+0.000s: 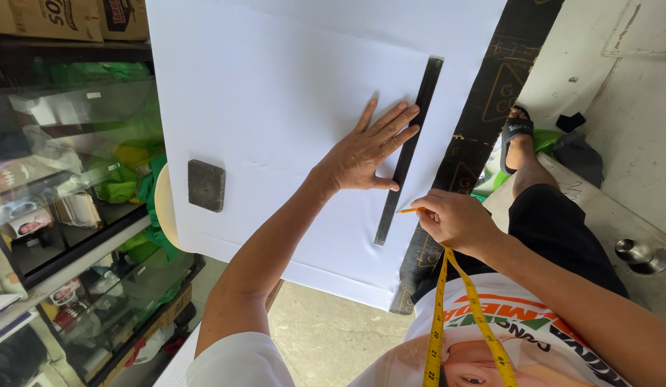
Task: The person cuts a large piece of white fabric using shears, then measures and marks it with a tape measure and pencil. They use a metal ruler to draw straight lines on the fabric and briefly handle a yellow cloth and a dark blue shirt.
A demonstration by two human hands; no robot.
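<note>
From the head view, the left hand (369, 152) lies flat with fingers spread on the black straightedge (408, 150), pressing it so it does not slip on the white sheet (276, 107); the right hand (455, 218) is closed around a pencil (410, 210), its tip just beside the lower end of the straightedge; a dark square weight (205, 185) keeps the sheet's left part down; a yellow measuring tape (448, 322) hangs from the neck.

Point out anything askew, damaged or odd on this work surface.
Nothing looks damaged or spilled. The white sheet lies flat under a dark block. The left hand presses the black ruler, which runs at a slant; the right hand holds a pencil beside it.
</note>
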